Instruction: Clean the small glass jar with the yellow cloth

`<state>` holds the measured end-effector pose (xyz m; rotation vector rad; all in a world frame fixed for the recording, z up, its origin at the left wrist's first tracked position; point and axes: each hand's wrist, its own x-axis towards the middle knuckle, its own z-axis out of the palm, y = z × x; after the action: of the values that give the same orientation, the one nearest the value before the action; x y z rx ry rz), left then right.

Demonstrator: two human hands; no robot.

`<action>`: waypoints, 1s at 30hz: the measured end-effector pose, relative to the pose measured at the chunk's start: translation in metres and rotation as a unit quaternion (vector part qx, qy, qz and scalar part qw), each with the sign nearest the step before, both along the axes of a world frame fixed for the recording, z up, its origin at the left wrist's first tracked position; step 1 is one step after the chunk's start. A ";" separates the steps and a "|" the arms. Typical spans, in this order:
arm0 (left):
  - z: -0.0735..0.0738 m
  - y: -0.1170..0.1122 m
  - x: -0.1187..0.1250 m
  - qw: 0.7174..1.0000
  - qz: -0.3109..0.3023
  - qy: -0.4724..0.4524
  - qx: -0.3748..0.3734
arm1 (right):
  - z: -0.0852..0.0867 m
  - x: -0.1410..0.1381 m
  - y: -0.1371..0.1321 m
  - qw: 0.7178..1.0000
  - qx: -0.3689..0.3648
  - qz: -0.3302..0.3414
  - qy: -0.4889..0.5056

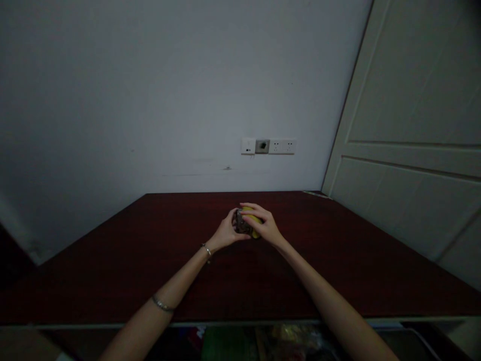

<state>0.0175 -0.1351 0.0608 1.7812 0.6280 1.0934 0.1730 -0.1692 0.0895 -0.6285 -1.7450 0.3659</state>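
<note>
A small see-through jar (242, 224) with dark contents is held tilted on its side over the middle of the dark red tabletop (150, 265). Its yellow lid (256, 234) faces right. My left hand (226, 231) wraps around the jar's body, thumb and fingers on opposite sides. Across the yellow lid lie the fingers of my right hand (268, 226), closed around it. The lid is partly hidden by those fingers, and I cannot tell whether it sits fully on the jar. What the jar contains is too dark to name.
Behind the tabletop rises a pale wall with a row of sockets and switches (268, 146). A cream panelled door (406, 165) borders the right side. Below the table's front edge is an open space holding a green item (228, 343) and other dim things.
</note>
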 end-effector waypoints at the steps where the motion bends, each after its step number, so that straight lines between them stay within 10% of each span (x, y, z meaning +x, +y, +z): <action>1: 0.000 -0.001 0.000 1.000 0.000 -0.001 -0.001 | 0.001 -0.001 0.000 1.000 0.000 0.004 0.003; 9: 0.001 -0.004 0.000 0.999 -0.032 0.004 0.008 | -0.001 -0.003 0.012 0.986 -0.109 -0.049 0.113; 17: -0.004 0.005 -0.002 1.000 -0.013 -0.023 0.004 | -0.003 -0.008 -0.004 0.999 0.021 -0.030 -0.012; 25: 0.004 -0.006 -0.001 0.994 -0.012 0.048 0.093 | -0.008 -0.007 0.011 0.990 -0.081 -0.050 0.101; 30: 0.001 -0.003 -0.001 0.991 0.039 0.077 0.104 | -0.009 -0.008 0.002 0.998 0.008 -0.067 0.007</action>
<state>0.0163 -0.1376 0.0622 2.0493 0.7028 1.1155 0.1646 -0.1669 0.0807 -0.7252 -1.6808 0.2618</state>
